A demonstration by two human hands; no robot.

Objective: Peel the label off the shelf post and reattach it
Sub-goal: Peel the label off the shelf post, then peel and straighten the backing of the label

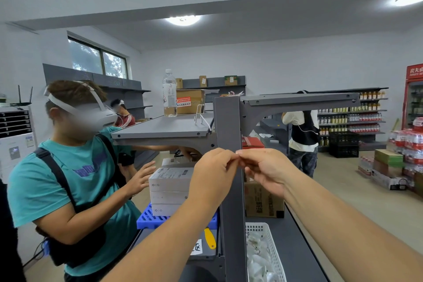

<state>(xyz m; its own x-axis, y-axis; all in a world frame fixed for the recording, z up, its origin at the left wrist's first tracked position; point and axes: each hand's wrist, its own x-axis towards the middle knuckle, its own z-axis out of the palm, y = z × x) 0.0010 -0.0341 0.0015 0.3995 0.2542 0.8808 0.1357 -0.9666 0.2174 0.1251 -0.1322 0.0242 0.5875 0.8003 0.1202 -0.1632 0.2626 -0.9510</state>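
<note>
A grey metal shelf post [227, 121] rises through the middle of the view. My left hand [214, 173] and my right hand [266, 168] meet in front of it at mid-height, fingertips pinched together and touching. A tiny pale sliver shows between the fingertips; I cannot tell whether it is the label. A white label with dark characters [196, 247] sticks on the shelf low down, left of the post.
A person in a teal shirt and headset [75, 167] stands close on the left, handling grey boxes [170, 190] on a blue crate [151, 220]. A water bottle [169, 94] stands on the shelf top. A white basket [263, 252] sits lower right. Another person [302, 135] stands behind.
</note>
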